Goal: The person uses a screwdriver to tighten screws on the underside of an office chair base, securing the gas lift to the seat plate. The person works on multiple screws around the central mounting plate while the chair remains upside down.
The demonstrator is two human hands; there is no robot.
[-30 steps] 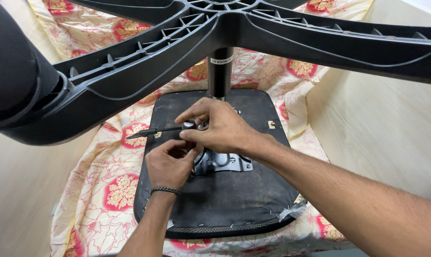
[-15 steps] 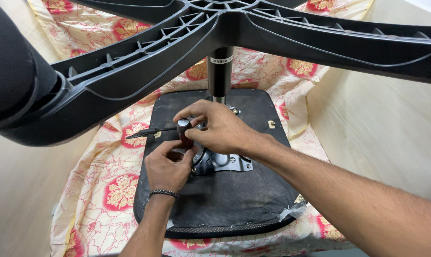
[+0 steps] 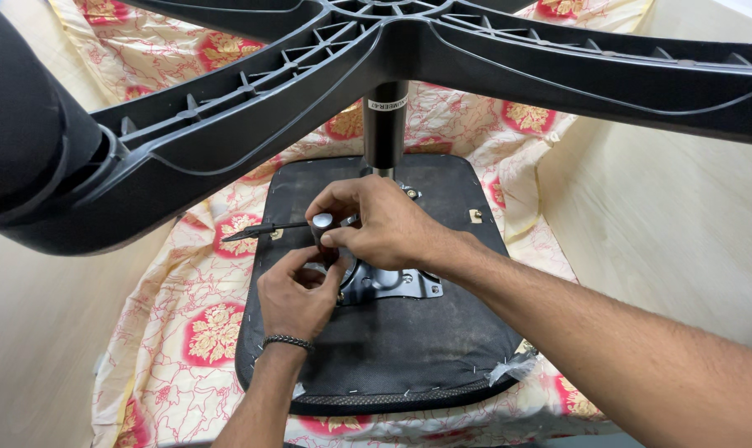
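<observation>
An office chair lies upside down, the black underside of its seat facing up. A metal mechanism plate is bolted at the seat's middle. My right hand reaches in from the right and pinches a round grey-capped knob between thumb and fingers, just above the plate. My left hand, with a dark bracelet at the wrist, comes up from below. Its fingers are curled against the plate's left edge right under the knob. A thin black lever sticks out to the left.
The black gas column rises from the mechanism to the five-arm plastic base, which spans the top of the view close to the camera. A black caster fills the upper left. The seat rests on a floral cloth over a pale wooden floor.
My right hand has shifted and turned a little, so the grey knob now shows between its thumb and fingers. My left hand has stayed at the plate's edge.
</observation>
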